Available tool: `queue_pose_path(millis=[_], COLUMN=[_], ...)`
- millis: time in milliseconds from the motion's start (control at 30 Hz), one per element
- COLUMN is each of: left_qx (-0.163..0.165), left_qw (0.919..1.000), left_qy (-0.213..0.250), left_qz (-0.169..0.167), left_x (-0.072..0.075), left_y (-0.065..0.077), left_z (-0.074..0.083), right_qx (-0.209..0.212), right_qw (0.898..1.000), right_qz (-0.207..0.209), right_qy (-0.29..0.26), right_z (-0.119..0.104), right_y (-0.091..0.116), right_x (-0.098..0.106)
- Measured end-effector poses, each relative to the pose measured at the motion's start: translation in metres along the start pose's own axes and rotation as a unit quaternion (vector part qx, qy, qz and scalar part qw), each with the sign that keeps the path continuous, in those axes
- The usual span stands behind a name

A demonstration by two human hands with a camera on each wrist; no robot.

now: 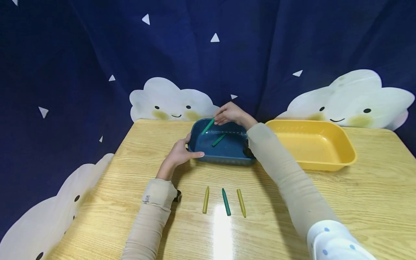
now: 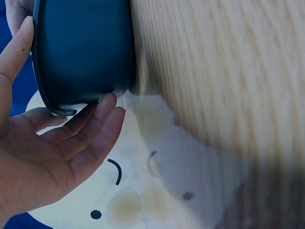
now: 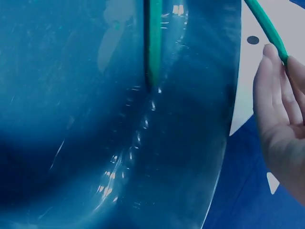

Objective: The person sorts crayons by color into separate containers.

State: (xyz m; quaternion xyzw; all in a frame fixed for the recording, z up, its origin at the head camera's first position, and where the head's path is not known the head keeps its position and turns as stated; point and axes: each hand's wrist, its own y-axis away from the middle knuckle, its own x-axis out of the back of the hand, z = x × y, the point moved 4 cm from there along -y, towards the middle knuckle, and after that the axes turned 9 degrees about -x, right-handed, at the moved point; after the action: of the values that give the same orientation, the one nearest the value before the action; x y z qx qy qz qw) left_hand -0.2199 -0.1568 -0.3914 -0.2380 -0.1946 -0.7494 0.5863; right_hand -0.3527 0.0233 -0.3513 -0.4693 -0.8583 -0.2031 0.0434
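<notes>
A dark blue plastic basin (image 1: 224, 159) stands near the back of the wooden table, with one green crayon (image 1: 219, 140) lying inside. At its left end my left hand (image 1: 179, 153) holds the basin, thumb along the front rim; in the left wrist view the fingers (image 2: 106, 107) reach the outer wall. Over the back rim, my right hand (image 1: 230, 113) pinches another green crayon (image 1: 208, 126) by its upper end, slanting down into the basin. The right wrist view shows this held crayon (image 3: 269, 28) between thumb and fingers.
To the right stands a yellow basin (image 1: 325, 165). In front of the blue one lie a yellow crayon (image 1: 206, 199), a dark green crayon (image 1: 226, 202) and another yellow crayon (image 1: 241, 203). A navy curtain with clouds (image 1: 175, 101) hangs behind the table (image 1: 149, 144).
</notes>
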Motion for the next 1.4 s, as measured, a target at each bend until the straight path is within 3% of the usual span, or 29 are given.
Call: queue_pose_path(millis=[467, 667, 767, 1033, 1400], left_qx=[0.003, 0.002, 0.004, 0.008, 0.001], left_qw=[0.9999, 0.9999, 0.9999, 0.9999, 0.9999], left_qy=[0.009, 0.015, 0.013, 0.008, 0.015], left_qz=[-0.005, -0.006, -0.004, -0.002, 0.0], left_x=[-0.005, -0.008, -0.007, -0.005, -0.001], left_y=[-0.001, -0.001, -0.002, -0.001, -0.001], left_z=[0.006, 0.007, 0.007, 0.004, 0.0], right_qx=[-0.025, -0.044, -0.047, -0.027, 0.002], right_qw=[0.997, 0.982, 0.977, 0.989, 0.997], right_qz=[-0.014, 0.002, 0.009, 0.002, -0.029], right_qy=[0.078, 0.181, 0.206, 0.144, 0.066], right_z=[0.019, 0.016, 0.01, -0.01, -0.022], right_y=[-0.001, 0.008, 0.014, 0.028, 0.053], right_x=[-0.007, -0.002, 0.003, 0.017, 0.017])
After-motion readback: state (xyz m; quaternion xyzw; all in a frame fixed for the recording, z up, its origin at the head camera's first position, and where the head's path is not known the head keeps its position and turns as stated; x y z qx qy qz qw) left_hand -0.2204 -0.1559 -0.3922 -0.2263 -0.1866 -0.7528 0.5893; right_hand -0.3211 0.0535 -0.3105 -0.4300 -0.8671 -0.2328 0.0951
